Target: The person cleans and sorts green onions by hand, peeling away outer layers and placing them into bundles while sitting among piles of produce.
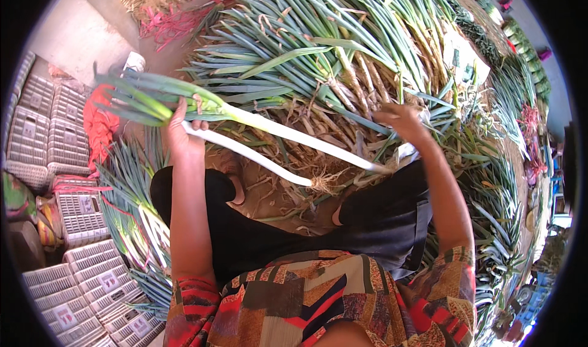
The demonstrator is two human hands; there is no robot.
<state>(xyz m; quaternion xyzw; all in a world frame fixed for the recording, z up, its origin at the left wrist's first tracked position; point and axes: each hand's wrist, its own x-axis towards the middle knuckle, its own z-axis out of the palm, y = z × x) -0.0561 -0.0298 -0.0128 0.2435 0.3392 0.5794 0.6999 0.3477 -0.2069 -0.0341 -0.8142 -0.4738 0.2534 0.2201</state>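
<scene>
My left hand (185, 126) is closed around the green upper stems of two long green onions (278, 128), held slantwise across my lap. Their white shanks run down to the right. The lower one ends in a tuft of pale roots (320, 180); the upper one's end lies by my right knee. My right hand (401, 119) is over the near edge of a big heap of green onions (343, 53) with brown, dry-skinned lower stems. Motion smears its fingers, so I cannot make out whether it grips anything.
Peeled green onions (153, 224) lie bundled at my left, beside stacked white plastic crates (113, 286) and a red cloth (101, 123). Stripped skins and leaves (269, 194) litter the floor between my feet. More onions (499, 218) lie along the right. Pink ties (165, 26) lie far left.
</scene>
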